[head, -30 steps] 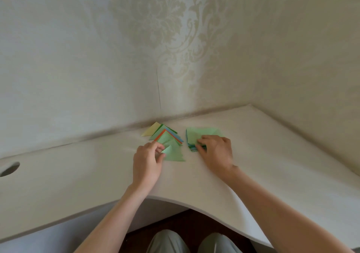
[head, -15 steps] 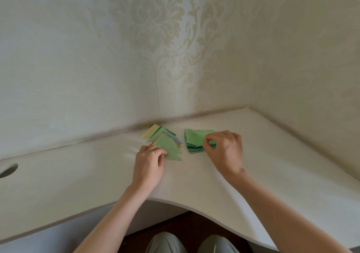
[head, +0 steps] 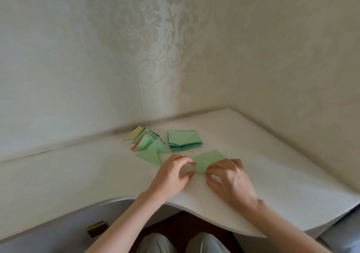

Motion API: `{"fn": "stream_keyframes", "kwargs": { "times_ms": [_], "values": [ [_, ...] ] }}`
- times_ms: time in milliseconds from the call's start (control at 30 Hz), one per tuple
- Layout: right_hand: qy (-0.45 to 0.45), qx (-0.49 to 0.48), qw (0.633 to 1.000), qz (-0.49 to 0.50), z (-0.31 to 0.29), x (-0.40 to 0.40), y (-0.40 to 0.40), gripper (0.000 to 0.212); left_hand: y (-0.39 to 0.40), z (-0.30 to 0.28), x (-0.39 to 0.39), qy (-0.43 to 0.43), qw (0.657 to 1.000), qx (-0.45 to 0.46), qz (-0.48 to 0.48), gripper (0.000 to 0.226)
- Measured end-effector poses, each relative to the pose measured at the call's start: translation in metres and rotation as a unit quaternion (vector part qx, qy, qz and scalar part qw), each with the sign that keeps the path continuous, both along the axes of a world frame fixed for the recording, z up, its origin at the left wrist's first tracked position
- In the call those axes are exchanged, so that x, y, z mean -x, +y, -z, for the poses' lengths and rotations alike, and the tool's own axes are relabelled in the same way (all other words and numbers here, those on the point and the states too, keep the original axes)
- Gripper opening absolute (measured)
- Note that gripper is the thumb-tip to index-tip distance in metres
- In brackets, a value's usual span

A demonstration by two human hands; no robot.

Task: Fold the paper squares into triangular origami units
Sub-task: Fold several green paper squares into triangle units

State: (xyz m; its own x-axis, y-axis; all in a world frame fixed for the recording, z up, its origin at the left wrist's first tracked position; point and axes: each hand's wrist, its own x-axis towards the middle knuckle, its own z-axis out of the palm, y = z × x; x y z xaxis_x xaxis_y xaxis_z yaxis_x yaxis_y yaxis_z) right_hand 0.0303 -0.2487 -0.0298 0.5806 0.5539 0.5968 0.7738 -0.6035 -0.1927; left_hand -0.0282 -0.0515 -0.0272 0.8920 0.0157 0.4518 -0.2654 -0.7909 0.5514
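Observation:
A single light green paper square lies on the white desk between my hands. My right hand pinches its near corner with thumb and forefinger. My left hand has curled fingers, with thumb and forefinger tips at the sheet's left edge. Behind the sheet sits a stack of green paper squares. To the left of that stack lies a loose pile of folded triangles, mostly green, with orange, blue and pale yellow edges showing.
The desk fills a corner, with patterned walls close behind and to the right. Its front edge curves inward over my knees. A small dark box with a yellow-green top lies below the desk at the left.
My right hand has drawn one green square off the stack toward me. My left hand has left the folded pile and moved right to the sheet's edge.

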Motion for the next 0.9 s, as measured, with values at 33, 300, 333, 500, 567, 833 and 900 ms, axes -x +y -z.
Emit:
{"fn": "stream_keyframes", "kwargs": {
  "times_ms": [33, 300, 333, 500, 567, 833, 900],
  "values": [
    [0.015, -0.001, 1.0, 0.0, 0.001, 0.001, 0.0, 0.003, -0.005, 0.001, -0.002, 0.008, 1.0, -0.002, 0.011, 0.023],
    [0.167, -0.053, 0.984, 0.018, 0.001, -0.003, 0.003, 0.021, -0.02, 0.008, -0.014, 0.024, 0.999, 0.011, -0.029, 0.014],
    [0.185, -0.065, 0.98, 0.018, 0.001, -0.004, 0.004, 0.022, -0.021, 0.008, -0.015, 0.026, 0.999, 0.016, -0.036, 0.014],
    [0.256, -0.08, 0.963, 0.027, 0.001, -0.011, 0.007, 0.022, -0.027, 0.008, -0.021, 0.047, 0.997, 0.039, -0.054, 0.014],
    [0.298, -0.078, 0.95, 0.037, -0.002, -0.015, 0.009, 0.025, -0.027, 0.009, -0.023, 0.059, 0.995, 0.056, -0.06, 0.015],
    [0.405, -0.051, 0.912, 0.041, -0.013, -0.027, 0.011, 0.028, -0.021, 0.004, -0.025, 0.097, 0.986, 0.124, -0.046, 0.022],
    [0.401, -0.045, 0.914, 0.026, -0.014, -0.027, 0.007, 0.026, -0.019, 0.004, -0.022, 0.1, 0.985, 0.133, -0.037, 0.022]
  ]
}}
